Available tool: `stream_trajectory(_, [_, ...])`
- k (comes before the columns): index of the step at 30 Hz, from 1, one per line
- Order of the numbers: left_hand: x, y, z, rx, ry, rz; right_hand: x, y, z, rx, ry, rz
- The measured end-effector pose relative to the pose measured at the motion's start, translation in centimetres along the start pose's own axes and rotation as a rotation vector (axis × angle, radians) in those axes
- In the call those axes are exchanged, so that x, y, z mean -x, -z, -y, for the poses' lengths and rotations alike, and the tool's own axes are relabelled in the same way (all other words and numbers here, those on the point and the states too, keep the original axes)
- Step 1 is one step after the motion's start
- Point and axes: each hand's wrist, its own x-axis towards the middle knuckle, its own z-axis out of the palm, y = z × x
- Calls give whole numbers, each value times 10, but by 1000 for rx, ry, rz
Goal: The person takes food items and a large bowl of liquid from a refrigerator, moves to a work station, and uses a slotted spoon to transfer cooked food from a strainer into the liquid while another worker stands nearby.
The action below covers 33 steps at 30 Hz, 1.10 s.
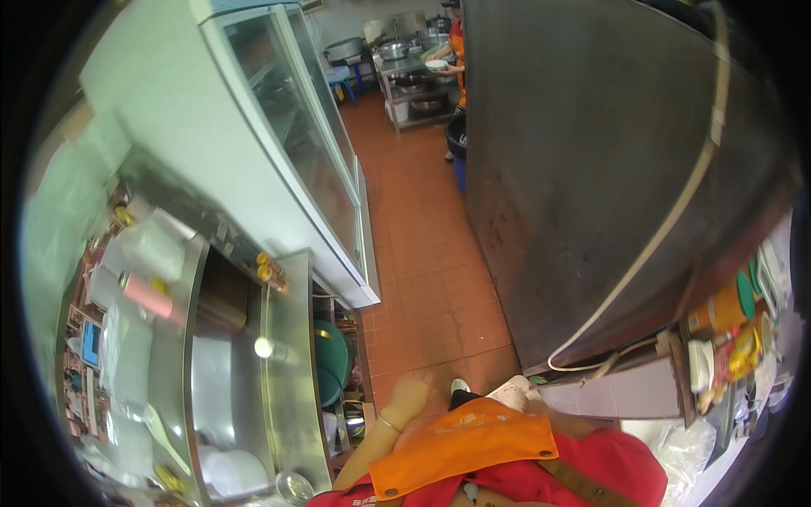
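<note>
My left hand (412, 389) hangs over the floor in front of my orange apron (466, 437), a bracelet at its wrist. It is blurred, with nothing visible in it, and its finger spread is unclear. My right hand (534, 402) is low beside the apron and mostly hidden. Next to it is a pale speckled object (509, 393); I cannot tell whether the hand grips it. Below, the tip of a white shoe (460, 384) shows on the red tiled floor (437, 310).
On my left, a steel counter (294, 374) bears a white-capped container (269, 348); a glass-door refrigerator (253, 158) stands beyond. A dark panel (602, 158) with a hanging pale cable (665, 231) borders the right. Ahead, a co-worker (457, 60) holds a bowl (436, 65) by a steel rack (399, 101).
</note>
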Motion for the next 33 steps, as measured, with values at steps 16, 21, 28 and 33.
stream_trajectory(16, [-357,131,351,20,162,-181,-312,687,254,-63,350,-416])
stream_trajectory(21, [-504,209,395,248,167,-232,-366,764,203,-17,162,-343])
stream_trajectory(28, [-606,205,426,489,537,-408,-472,896,142,462,145,-41])
stream_trajectory(33, [-586,118,413,605,998,-471,-534,1032,178,918,273,3])
